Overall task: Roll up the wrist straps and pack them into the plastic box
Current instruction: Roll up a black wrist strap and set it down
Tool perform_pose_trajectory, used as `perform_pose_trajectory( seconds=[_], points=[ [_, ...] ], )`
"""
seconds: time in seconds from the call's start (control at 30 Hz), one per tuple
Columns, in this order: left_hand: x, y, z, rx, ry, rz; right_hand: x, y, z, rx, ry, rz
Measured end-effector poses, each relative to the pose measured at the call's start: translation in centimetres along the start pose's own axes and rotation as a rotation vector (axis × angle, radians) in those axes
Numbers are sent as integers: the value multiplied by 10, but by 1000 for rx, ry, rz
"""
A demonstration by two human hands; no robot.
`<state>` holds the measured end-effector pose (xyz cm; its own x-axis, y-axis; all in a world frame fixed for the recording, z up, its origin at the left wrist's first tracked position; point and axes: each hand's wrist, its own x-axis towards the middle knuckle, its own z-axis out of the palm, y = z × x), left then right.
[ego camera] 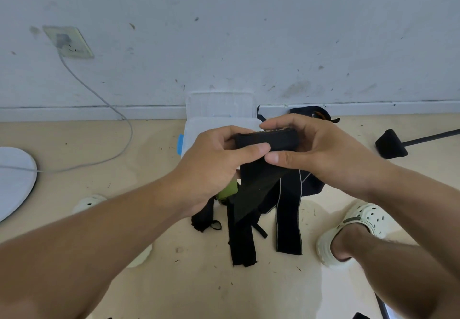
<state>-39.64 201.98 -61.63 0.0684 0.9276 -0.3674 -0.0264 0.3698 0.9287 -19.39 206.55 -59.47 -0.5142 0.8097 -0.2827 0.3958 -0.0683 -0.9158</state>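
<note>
A black wrist strap [267,140] is partly rolled at its top, and its loose tail hangs down toward the floor. My left hand [219,164] pinches the roll's left end, thumb in front. My right hand [311,147] grips the right end with fingers curled over the top. Behind the hands stands the clear plastic box [199,124] with a blue latch, its lid [220,104] leaning open against the wall. More black straps [288,221] lie on the floor below, one with grey edging, beside a green item [227,190].
A white wall socket [68,42] feeds a grey cable [117,117] running to a white round base [15,179] at the left. A black stand foot [390,144] lies at the right. My foot in a pale clog [353,231] rests at lower right.
</note>
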Motion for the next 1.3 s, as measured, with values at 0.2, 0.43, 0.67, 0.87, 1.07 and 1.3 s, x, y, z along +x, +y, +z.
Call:
perform_pose_trajectory(
  seconds=[0.2,0.43,0.67,0.87,1.07,1.3],
  points=[
    [0,0,-2,25,46,48,4,3,-5,114,-8,-10],
    [1,-2,-4,67,69,78,5,5,-2,76,18,-30],
    [-2,-1,-3,30,35,60,5,2,3,95,134,-59],
    [-4,5,2,34,-105,-68,5,-1,3,121,232,-106],
    [-3,3,2,3,-55,-82,2,3,12,-44,301,-218],
    [-2,1,1,-11,-8,-39,-4,-4,0,-1,150,-93]
  ],
)
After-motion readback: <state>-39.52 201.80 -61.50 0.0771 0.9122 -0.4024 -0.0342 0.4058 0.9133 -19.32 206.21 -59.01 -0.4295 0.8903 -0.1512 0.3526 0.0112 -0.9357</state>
